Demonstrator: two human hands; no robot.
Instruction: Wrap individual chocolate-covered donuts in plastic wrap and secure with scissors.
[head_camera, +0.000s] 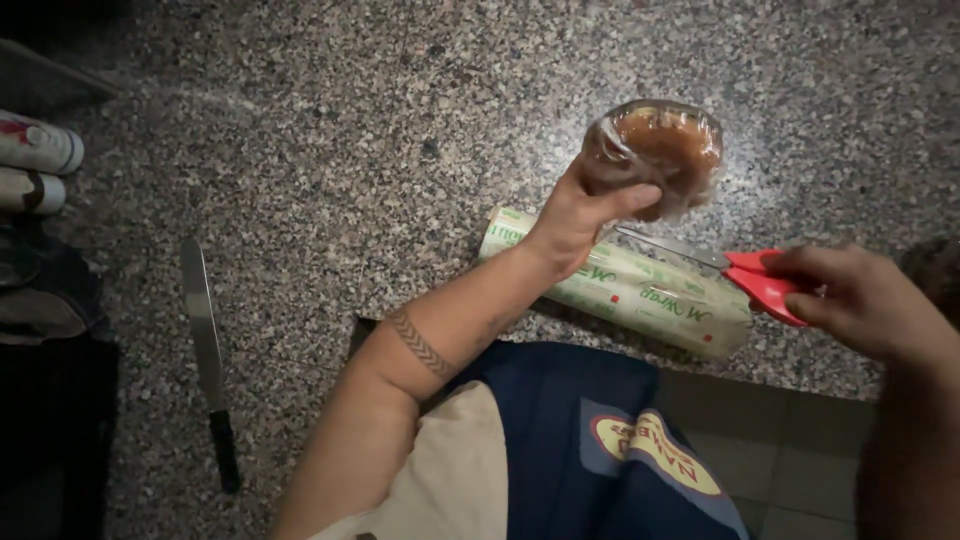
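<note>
My left hand (585, 215) holds up a round brown baked item wrapped in clear film (655, 150), above the speckled granite counter (350, 150). My right hand (860, 300) grips the red handles of a pair of scissors (745, 272), whose blades point left toward the wrapped item. Under both hands lies a roll of cling film (640, 290) in a pale green printed sleeve, close to the counter's front edge.
A long palette knife with a black handle (207, 355) lies on the counter at the left. Two white cylindrical containers (35, 165) rest on their sides at the far left edge. Tiled floor (780, 450) shows below the counter edge.
</note>
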